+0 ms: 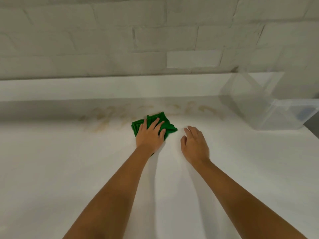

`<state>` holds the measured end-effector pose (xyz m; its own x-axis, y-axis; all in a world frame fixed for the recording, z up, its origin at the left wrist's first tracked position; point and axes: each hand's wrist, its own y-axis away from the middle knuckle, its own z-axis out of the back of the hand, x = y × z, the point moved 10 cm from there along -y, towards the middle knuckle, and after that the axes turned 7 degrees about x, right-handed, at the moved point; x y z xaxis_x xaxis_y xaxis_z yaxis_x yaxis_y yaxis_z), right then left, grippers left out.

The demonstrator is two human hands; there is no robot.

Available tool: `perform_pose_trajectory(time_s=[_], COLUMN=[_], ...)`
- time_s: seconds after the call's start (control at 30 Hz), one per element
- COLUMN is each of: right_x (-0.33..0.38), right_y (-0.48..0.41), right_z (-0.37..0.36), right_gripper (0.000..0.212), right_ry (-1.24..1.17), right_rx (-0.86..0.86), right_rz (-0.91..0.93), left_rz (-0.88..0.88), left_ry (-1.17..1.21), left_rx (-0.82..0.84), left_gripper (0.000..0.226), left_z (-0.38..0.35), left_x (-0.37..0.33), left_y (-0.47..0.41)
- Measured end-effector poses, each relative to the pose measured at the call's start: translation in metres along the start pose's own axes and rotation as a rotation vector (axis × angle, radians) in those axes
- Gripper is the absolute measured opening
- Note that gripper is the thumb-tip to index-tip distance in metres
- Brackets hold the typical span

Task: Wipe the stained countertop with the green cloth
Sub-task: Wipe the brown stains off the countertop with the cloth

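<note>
A folded green cloth (164, 120) lies on the white countertop (69, 169), near its middle. My left hand (150, 135) presses flat on the cloth with fingers spread, covering its near half. My right hand (194, 144) rests beside it to the right, palm down on the bare counter, fingers loosely apart, holding nothing. Brownish smeared stains (103, 116) run across the counter to the left of the cloth, and more stains (195, 108) run to its right, along the back of the surface.
A clear plastic container (269, 104) stands at the back right on the counter. A raised white ledge (103, 88) and a white brick wall (120, 40) close off the back. The counter's right edge shows dark at far right (313, 123).
</note>
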<state>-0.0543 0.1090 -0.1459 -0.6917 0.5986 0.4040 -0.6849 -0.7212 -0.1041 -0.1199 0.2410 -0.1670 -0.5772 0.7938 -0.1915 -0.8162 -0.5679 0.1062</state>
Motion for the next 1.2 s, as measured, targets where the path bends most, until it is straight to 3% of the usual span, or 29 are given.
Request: perform_pose_trajectory(time_s=[0.33,0.57,0.7,0.8,1.03,1.2], right_x=[0.001,0.003,0.004,0.003,0.003,0.002], right_y=[0.004,0.003,0.004,0.004,0.004,0.001], right_z=[-0.003,-0.002,-0.003,-0.003,-0.002,-0.004], right_gripper=[0.040,0.034,0.035,0.037,0.037,0.030], right_ry=[0.044,0.018,0.015,0.030,0.043,0.043], right_rx=[-0.011,-0.068,-0.060,-0.041,-0.027,-0.074], right_rz=[-0.035,-0.009,0.000,0.009,0.028,0.037], left_rz=[0.214,0.334,0.210,0.158,0.410,0.471], left_ry=[-0.013,0.023,0.037,0.045,0.063,-0.012], left_rx=[-0.066,-0.061,-0.030,0.008,-0.083,-0.102], left_gripper=[0.053,0.053,0.051,0.050,0.051,0.054], left_z=[0.002,-0.009,0.000,0.005,0.010,-0.002], left_x=[0.118,0.064,0.039,0.058,0.143,0.119], left_y=[0.024,0.055,0.039,0.028,0.059,0.076])
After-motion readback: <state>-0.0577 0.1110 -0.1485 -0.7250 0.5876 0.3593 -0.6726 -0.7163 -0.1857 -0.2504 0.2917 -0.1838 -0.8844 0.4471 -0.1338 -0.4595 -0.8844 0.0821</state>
